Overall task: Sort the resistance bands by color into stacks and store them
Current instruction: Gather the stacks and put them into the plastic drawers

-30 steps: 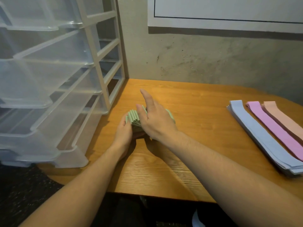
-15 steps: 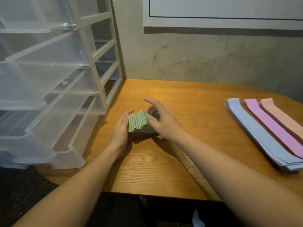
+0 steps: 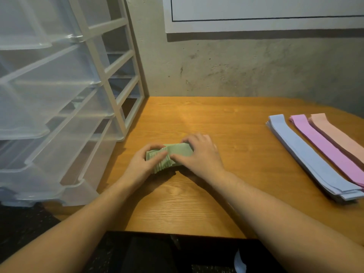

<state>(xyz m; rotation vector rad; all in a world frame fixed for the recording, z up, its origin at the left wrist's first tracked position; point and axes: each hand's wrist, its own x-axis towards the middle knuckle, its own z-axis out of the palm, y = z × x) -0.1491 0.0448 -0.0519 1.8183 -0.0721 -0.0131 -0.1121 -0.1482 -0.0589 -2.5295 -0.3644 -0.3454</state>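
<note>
A drawer unit (image 3: 65, 107) of clear, frosted plastic drawers in a white frame stands at the left, its drawers pulled out in steps; no contents show through their walls. Beside it the table (image 3: 226, 123) is warm orange wood with a plain grain and a rounded front edge, set against a rough grey concrete wall (image 3: 236, 66) that carries a white sheet (image 3: 256, 14) with a thin black line. Near the table's middle lies a folded stack of green bands (image 3: 173, 154), its layered edges fanned like pleats on the left side. The left hand (image 3: 143, 164) holds the stack's left end, its grip narrow, thumb laid across the fanned folds. The right hand (image 3: 201, 152) grips the right end with fingers curled over the far edge and the thumb on top. Well apart at the right, three flat stacks lie side by side, long and strap-like: blue bands (image 3: 307, 154), purple bands (image 3: 327, 150) and peach bands (image 3: 338, 134), each touching its neighbour.
</note>
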